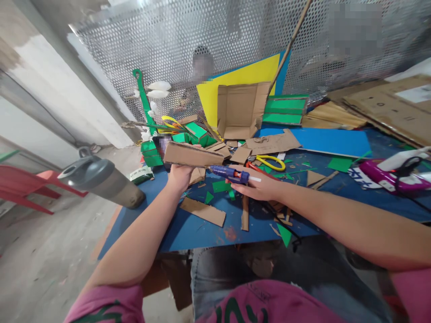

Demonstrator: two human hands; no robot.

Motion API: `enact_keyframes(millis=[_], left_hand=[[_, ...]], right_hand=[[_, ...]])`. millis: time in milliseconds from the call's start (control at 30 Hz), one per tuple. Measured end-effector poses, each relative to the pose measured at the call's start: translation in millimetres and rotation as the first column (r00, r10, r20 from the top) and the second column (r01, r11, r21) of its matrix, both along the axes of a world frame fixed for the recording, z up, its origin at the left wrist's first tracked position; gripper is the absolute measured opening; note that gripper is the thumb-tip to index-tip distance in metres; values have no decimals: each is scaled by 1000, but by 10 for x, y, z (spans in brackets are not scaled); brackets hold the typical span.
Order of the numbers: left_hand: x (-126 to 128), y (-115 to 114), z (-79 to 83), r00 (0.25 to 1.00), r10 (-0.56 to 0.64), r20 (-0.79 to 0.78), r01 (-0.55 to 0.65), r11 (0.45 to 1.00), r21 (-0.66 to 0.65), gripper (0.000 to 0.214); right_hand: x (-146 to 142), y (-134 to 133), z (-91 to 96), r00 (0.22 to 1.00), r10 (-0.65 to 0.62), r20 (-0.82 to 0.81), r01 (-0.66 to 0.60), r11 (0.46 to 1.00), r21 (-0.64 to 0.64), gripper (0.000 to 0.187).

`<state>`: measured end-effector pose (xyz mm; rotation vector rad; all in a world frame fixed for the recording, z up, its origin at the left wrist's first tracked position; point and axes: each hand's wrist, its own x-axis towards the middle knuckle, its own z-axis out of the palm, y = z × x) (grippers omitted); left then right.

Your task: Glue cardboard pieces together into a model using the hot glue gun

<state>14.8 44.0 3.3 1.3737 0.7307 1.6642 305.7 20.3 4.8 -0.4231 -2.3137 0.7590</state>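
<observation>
My left hand (182,176) grips a folded brown cardboard piece (193,154) from below, raised over the blue table (168,233). In my right hand (259,185) is a blue hot glue gun (229,173), a white glue stick poking out of its back end. Its nozzle points left and lies at the lower right edge of the cardboard piece; whether it touches cannot be made out. Just beyond my right hand lie yellow-handled scissors (272,162). Under my hands are a loose cardboard strip (204,211) and green scraps (220,186).
A grey shaker bottle (104,179) stands at the table's left edge. Behind are an open cardboard box (239,110), a yellow sheet (207,103) and green blocks (197,132). A magenta iron-like device (390,175) with a black cord sits right. Perforated metal (235,40) closes off the back.
</observation>
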Motion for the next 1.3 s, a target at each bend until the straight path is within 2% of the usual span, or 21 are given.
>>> enact_keyframes(millis=[367,733,1100,1300], left_hand=[[-45,48,-86,997,74,-39,-74,997,-16,69],[-62,47,-94,999,23,-24,-23,999,24,58],[-52,33,-80,994,85,-73,-86,996,-18,73],[-48,42,-87,994,82,-65,-84,996,-15,68]], right_hand=[[27,-35,2,997,-47,57,44,998,52,36],[33,0,3,999,3,46,-6,998,63,31],[34,25,-51,999,27,23,-28,999,23,33],[67,32,-45,999,36,17,-36,999,-17,38]])
